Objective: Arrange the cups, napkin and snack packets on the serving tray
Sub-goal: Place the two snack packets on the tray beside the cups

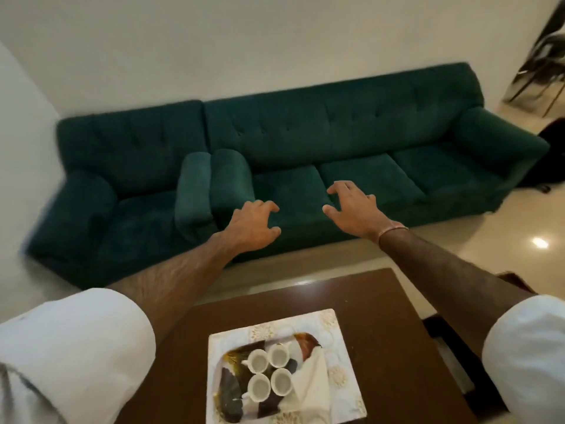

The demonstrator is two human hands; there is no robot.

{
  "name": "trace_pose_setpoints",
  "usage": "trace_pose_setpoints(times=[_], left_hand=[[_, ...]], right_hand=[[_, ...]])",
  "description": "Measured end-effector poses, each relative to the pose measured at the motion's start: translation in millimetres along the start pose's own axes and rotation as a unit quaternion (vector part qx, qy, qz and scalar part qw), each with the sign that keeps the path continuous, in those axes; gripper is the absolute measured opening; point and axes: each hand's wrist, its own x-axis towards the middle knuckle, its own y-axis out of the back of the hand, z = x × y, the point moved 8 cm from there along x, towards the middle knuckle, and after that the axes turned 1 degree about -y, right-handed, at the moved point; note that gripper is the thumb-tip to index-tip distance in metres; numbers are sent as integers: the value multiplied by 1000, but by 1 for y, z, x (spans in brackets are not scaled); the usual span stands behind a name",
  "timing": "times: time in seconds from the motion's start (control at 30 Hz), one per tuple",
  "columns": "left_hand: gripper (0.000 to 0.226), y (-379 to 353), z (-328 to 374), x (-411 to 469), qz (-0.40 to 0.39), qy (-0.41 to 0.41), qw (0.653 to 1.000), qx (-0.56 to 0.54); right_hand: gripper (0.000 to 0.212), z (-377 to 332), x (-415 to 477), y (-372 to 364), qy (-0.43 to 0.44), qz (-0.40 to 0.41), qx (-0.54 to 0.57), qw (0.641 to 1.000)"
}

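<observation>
A serving tray (232, 402) with a dark swirled pattern rests on a white lace mat (342, 341) on the brown table (394, 341). Several white cups (269, 371) stand together on the tray, mouths up. A cream napkin (315, 381) lies folded along the tray's right side. No snack packets are visible. My left hand (252, 226) and my right hand (354, 206) are stretched out well above and beyond the table, over the sofa, fingers spread and curled, holding nothing.
A long dark green sofa (351, 142) and a matching armchair (122, 179) stand against the white wall beyond the table. Glossy pale floor (519, 234) lies to the right, with a dark chair (538, 68) and a black bag (553, 154) at the far right.
</observation>
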Motion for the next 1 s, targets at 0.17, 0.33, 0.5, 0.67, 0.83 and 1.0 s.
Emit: trace_pose_setpoints(times=[0.17,0.33,0.5,0.67,0.83,1.0], left_hand=[[56,-119,104,57,-85,-39,995,-21],[51,-248,214,103,-151,-89,984,-42],[43,-383,319,130,-216,-99,967,-93],[43,-499,416,147,-320,-108,930,-144],[45,-571,493,164,-334,-101,918,-186],[54,-613,548,171,-337,-73,907,-240]], right_hand=[[47,167,-31,-33,-90,-33,11,995],[43,340,-75,-70,-182,-65,19,981],[45,503,-133,-105,-297,-75,36,951],[51,631,-202,-138,-402,-83,46,911],[69,708,-262,-165,-514,-16,96,853],[92,735,-295,-194,-576,60,182,795]])
